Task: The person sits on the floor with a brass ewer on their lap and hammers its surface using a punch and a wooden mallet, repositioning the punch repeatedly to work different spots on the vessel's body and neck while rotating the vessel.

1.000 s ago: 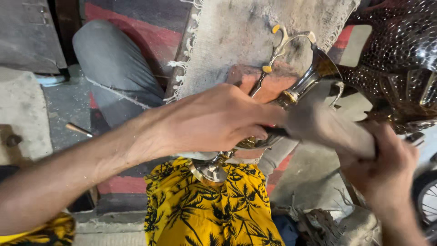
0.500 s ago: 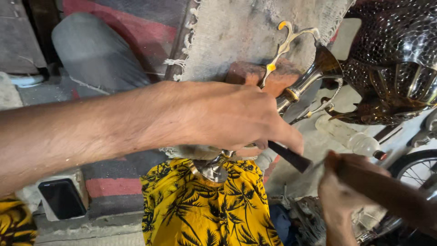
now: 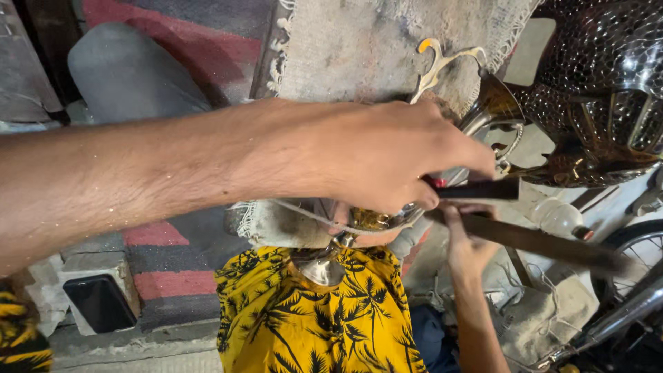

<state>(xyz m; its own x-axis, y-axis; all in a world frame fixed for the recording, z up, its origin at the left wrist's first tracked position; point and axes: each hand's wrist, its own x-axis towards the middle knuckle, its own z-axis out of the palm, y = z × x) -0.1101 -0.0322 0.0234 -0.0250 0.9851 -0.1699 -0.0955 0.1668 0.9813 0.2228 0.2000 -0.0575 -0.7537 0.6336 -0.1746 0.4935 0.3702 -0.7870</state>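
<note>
My left hand (image 3: pixel 387 159) reaches across from the left and is closed on a short dark tool (image 3: pixel 483 188) with a red spot at its grip. It presses over a shiny silver and brass metal piece (image 3: pixel 324 266) that rests on my lap, which is covered by yellow palm-print cloth (image 3: pixel 304 324). My right hand (image 3: pixel 466 245) comes up from below and holds a long dark flat bar (image 3: pixel 545 243) that runs off to the right. The two tools meet just under my left fingers. Most of the metal piece is hidden by my left hand.
A large hammered metal vessel (image 3: pixel 608 76) stands at the upper right, next to a frayed burlap mat (image 3: pixel 366 48). A wheel rim (image 3: pixel 635 242) and a pale round bulb shape (image 3: pixel 559 217) sit at the right. A black phone (image 3: pixel 100 302) lies on a block at lower left.
My right hand has moved up and left to the metal piece, bringing the long bar under my left fingers. My left hand has stayed on the piece.
</note>
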